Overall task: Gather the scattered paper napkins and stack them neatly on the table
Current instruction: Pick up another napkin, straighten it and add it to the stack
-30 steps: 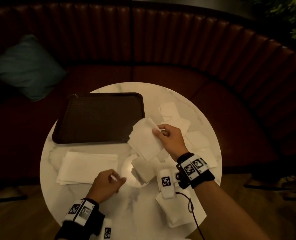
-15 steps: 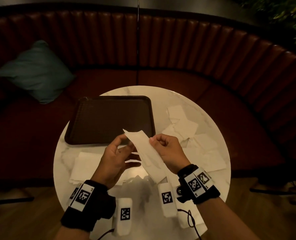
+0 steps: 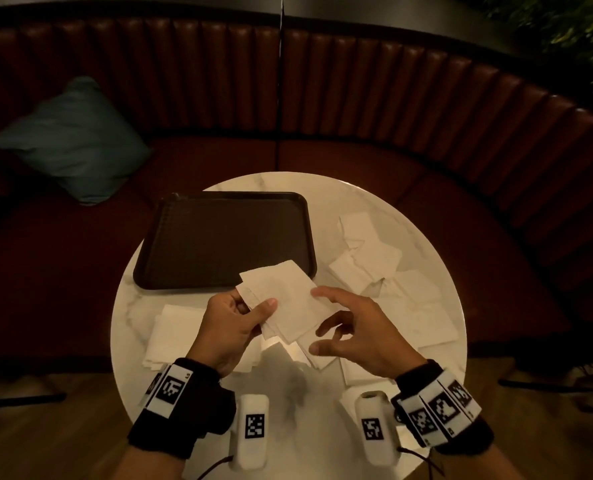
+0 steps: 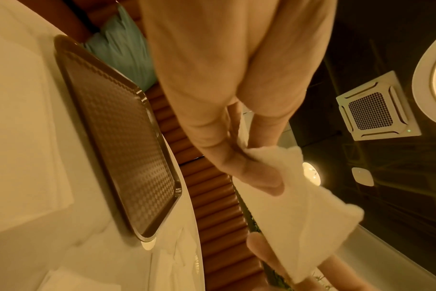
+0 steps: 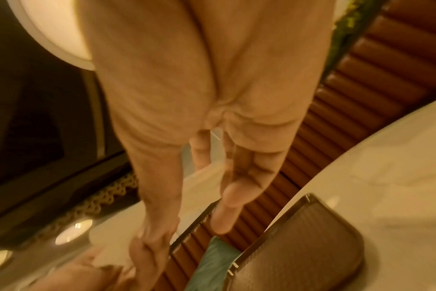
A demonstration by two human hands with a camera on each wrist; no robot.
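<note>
A small bundle of white paper napkins (image 3: 284, 299) hangs above the middle of the round marble table (image 3: 326, 192). My left hand (image 3: 253, 304) pinches its left edge, thumb on top. In the left wrist view the same napkins (image 4: 299, 206) fan out from my fingers (image 4: 249, 171). My right hand (image 3: 336, 320) is open beside the bundle with its fingers spread, and the index fingertip touches the bundle's right edge. A flat stack of napkins (image 3: 173, 330) lies on the table under my left hand. Loose napkins (image 3: 367, 258) lie scattered over the table's right side.
A dark brown tray (image 3: 225, 237) sits on the far left of the table with nothing on it. More napkins (image 3: 423, 320) reach the right rim. A curved red bench (image 3: 357, 98) wraps round the table, with a teal cushion (image 3: 73, 140) on its left.
My right hand carried the napkin bundle towards the middle, my left hand rose from the table and took it, and the right hand has let go and spread its fingers.
</note>
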